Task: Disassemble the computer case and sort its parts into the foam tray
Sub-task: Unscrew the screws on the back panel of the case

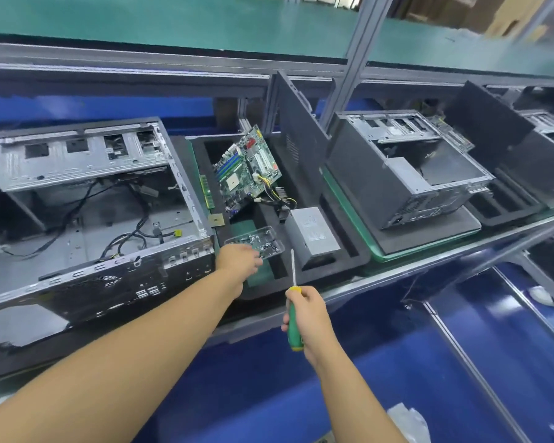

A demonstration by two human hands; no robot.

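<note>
1. Your left hand [237,259] reaches out at the centre of the frame, fingers over the near edge of the clear screw box [255,243]. The fingertips are blurred and seen from behind, so you cannot tell whether they pinch a screw.
2. Your right hand [304,318] is wrapped round the green-and-yellow handle of the screwdriver [293,334], lower in the frame and to the right of the left hand. The shaft points up the frame toward the box's right end and stays apart from it.
3. The computer case [93,219] lies open on its side across the left of the frame, with loose cables on its floor. Its near right corner sits just beside your left wrist.
4. The foam tray [307,187] takes the centre, just right of the case.
   - The motherboard [247,167] leans tilted in the far pocket.
   - The power supply [312,233] sits in a pocket on the right.
   - A processor chip [216,220] and a memory stick [205,191] lie along the left edge.
   - A dark side panel [298,139] stands tilted at the tray's far right.
5. The next move probably turns on one relation. The case lies left of both hands, with its long axis running left to right across the frame.
6. Your left hand is much the nearer to the case. Going back for the cables or remaining screws likely means swinging left, and the screwdriver hand has to cross the tray's near left corner to get there.
</note>
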